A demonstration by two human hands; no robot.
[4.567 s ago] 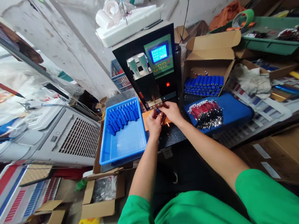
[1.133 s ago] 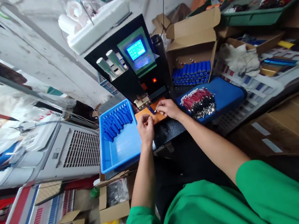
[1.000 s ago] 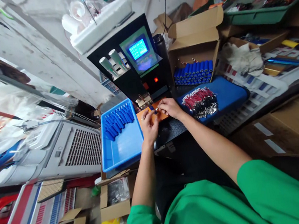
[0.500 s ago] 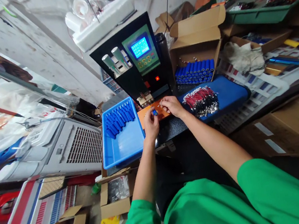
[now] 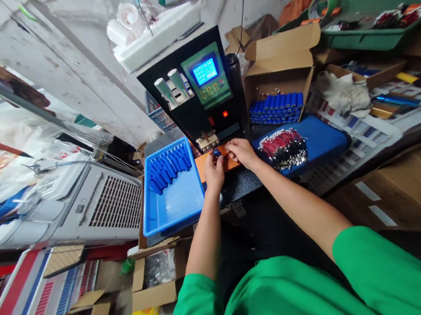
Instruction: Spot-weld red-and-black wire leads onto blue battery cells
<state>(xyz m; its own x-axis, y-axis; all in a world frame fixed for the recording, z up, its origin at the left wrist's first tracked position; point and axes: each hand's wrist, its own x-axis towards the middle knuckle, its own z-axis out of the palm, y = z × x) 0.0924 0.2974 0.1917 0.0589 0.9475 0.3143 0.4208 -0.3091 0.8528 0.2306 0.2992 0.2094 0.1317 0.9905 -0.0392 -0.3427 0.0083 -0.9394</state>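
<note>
My left hand (image 5: pixel 213 171) is closed on a blue cylinder (image 5: pixel 216 152), over the orange plate (image 5: pixel 205 164) at the foot of the black machine (image 5: pixel 189 114). Just right of it, my right hand (image 5: pixel 241 153) pinches something too small to make out, near the machine's electrodes (image 5: pixel 207 140). Blue cylinders (image 5: pixel 169 168) lie in the blue tray (image 5: pixel 171 209) on the left. Red, white and black wires (image 5: pixel 283 148) are bunched on a blue pad (image 5: pixel 320 135) at the right.
An open cardboard box (image 5: pixel 279 60) of blue cylinders stands behind the pad. A dark bottle (image 5: pixel 235 79) is beside the machine. Farther right are a crumpled cloth (image 5: pixel 344 93) and a green tray (image 5: pixel 373 35). Cardboard boxes (image 5: pixel 154 294) sit on the floor at the lower left.
The blue cylinder and my left hand are a little closer to the machine's electrodes. My right hand stays almost in place. The whole view has shifted slightly.
</note>
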